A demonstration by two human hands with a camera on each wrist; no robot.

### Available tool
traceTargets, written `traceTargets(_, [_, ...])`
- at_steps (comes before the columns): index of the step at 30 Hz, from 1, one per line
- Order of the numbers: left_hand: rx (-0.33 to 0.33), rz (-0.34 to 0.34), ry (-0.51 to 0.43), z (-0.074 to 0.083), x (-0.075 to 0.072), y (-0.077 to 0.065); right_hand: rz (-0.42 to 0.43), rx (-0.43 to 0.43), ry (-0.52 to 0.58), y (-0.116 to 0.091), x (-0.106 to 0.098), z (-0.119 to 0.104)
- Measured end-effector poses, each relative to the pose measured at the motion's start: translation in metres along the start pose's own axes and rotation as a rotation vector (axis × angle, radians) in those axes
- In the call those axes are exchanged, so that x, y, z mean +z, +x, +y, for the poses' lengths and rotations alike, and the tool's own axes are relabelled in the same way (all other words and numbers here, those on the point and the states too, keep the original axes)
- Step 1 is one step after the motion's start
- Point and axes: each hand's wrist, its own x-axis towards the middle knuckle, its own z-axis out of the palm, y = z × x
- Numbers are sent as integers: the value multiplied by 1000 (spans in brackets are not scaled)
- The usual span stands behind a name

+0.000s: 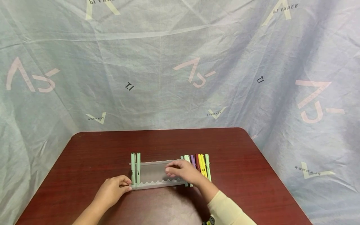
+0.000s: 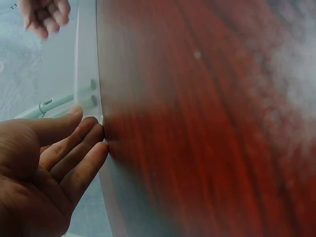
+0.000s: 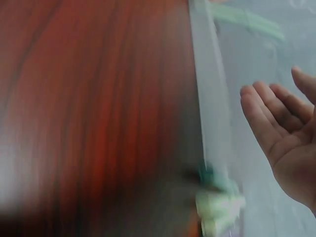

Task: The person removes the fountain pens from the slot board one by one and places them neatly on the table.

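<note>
A clear, scalloped pen rack (image 1: 154, 185) lies across the table. Two pale green pens (image 1: 138, 168) rest side by side in its left-end notches. My left hand (image 1: 113, 190) touches the rack's left front corner; in the left wrist view its fingers (image 2: 81, 170) extend fairly straight against that corner. Over the right part of the rack hovers my right hand (image 1: 184, 171), its fingers loosely bent with nothing in them. Several coloured pens, among them a yellow pen (image 1: 203, 165) and a purple pen (image 1: 192, 160), lie at the rack's right end, partly hidden by the right hand.
The dark red wooden table (image 1: 239, 181) has rounded far corners. Pale printed cloth (image 1: 157, 87) hangs behind it and along both sides. Beneath the right forearm, a small black and yellow object (image 1: 209, 221) shows at the bottom edge.
</note>
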Motion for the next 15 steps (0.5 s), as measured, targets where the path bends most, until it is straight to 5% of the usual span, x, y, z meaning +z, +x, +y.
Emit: traceTargets(15, [-3, 1, -19, -3, 0, 0, 133, 26, 8, 44, 83, -15])
